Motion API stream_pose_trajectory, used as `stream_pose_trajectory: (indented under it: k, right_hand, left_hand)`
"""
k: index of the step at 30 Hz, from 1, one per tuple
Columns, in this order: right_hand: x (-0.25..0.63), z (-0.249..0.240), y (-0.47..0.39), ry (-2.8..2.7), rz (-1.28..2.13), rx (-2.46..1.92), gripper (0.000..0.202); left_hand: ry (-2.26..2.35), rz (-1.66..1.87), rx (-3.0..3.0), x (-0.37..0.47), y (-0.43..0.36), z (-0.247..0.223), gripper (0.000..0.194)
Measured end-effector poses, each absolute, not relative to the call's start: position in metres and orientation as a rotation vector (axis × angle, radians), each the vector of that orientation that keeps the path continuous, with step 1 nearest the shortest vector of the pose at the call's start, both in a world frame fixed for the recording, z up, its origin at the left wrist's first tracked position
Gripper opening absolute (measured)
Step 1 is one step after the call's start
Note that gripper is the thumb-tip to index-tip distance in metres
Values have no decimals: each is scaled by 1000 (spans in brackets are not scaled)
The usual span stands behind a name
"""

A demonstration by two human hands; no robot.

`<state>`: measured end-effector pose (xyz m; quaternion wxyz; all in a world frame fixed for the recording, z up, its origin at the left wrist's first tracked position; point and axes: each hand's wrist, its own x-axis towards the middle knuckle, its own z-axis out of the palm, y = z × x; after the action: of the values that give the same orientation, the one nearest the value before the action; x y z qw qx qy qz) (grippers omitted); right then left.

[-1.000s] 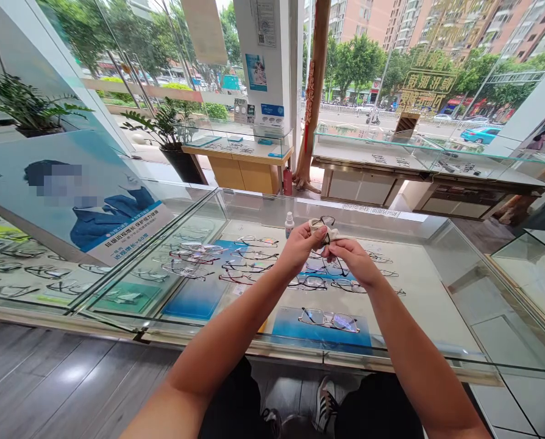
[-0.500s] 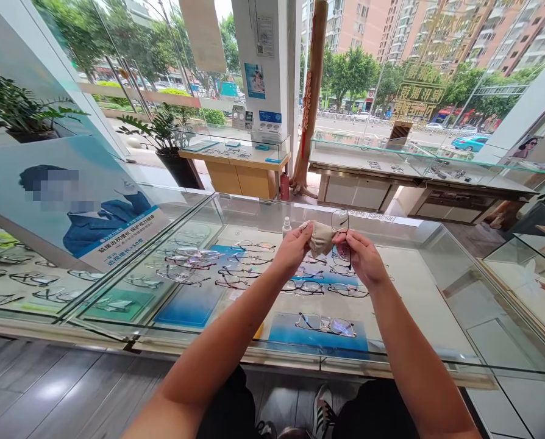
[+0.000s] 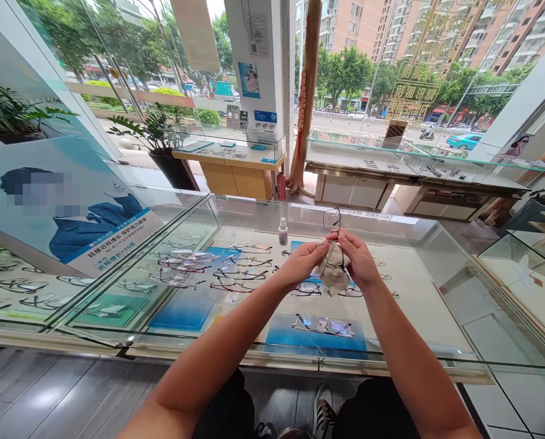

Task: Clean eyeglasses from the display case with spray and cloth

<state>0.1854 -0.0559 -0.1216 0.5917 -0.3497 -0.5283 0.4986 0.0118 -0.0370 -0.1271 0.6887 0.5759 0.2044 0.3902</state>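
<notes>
Above a glass display case (image 3: 405,305), my two hands meet around a pair of eyeglasses (image 3: 331,219) and a beige cleaning cloth (image 3: 334,275). My left hand (image 3: 309,259) is closed on the cloth, pinching its upper edge near the frame. Closed fingers of my right hand (image 3: 358,259) hold the eyeglasses. One lens stands up above the fingers; the cloth hangs below and hides part of the rest. A small white spray bottle (image 3: 282,232) stands on the case, left of my hands.
Several pairs of glasses lie inside the case, one pair (image 3: 324,325) near its front. A poster board (image 3: 66,207) leans at the left. Farther back are a wooden cabinet (image 3: 233,177), a wooden post (image 3: 305,110) and another glass counter (image 3: 355,183).
The cloth has gone from stretched between my hands to hanging down below them. My left hand has moved right, closer to my right hand, and the spray bottle shows more fully.
</notes>
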Motion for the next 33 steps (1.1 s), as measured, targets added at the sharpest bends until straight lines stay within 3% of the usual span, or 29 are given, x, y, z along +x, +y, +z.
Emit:
stream_pose_trajectory:
  k: [11, 22, 33]
  right_hand:
    - [186, -123, -57, -1168, 1197, -831, 37]
    - [185, -126, -55, -1222, 1183, -864, 43]
    - [184, -123, -55, -1232, 1162, -792, 36]
  left_hand:
    - [334, 778, 1262, 7, -39, -123, 49]
    - [414, 912, 1266, 14, -39, -127, 53]
    - [540, 974, 1201, 17, -38, -131, 59]
